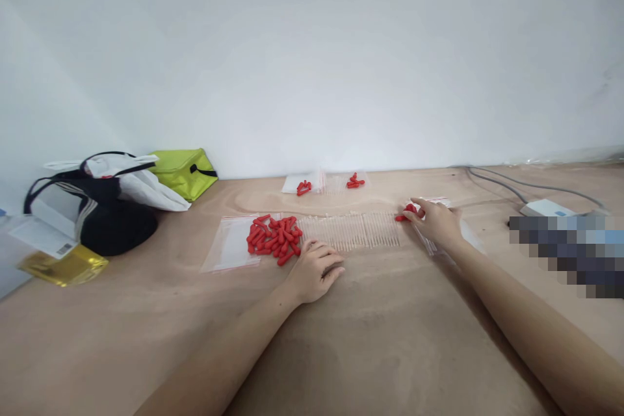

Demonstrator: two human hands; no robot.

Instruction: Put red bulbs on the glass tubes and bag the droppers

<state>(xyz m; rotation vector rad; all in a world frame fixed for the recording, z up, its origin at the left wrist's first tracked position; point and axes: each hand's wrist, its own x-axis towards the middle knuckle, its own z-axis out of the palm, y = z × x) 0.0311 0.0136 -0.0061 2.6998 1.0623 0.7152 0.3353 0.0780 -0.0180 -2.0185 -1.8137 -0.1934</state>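
My left hand (316,270) lies on the table, fingers loosely spread at the lower left end of a row of thin, clear sticks or tubes (361,231). Just beyond it is a heap of small red bulb-ended pieces (275,236), partly on a clear zip bag (229,247). At the right end of the row, my right hand (436,222) has its thumb and fingertips closed around a few red pieces (410,209). Another clear zip bag (470,234) with thin sticks lies partly under that hand.
Farther back, two small groups of red pieces (303,188) lie on clear bags (292,182). On the left stand a black bag (114,221), a lime-green bag (180,172) and a yellow packet (68,266). A white box (546,208) with grey cables sits on the right, near a blurred-out area.
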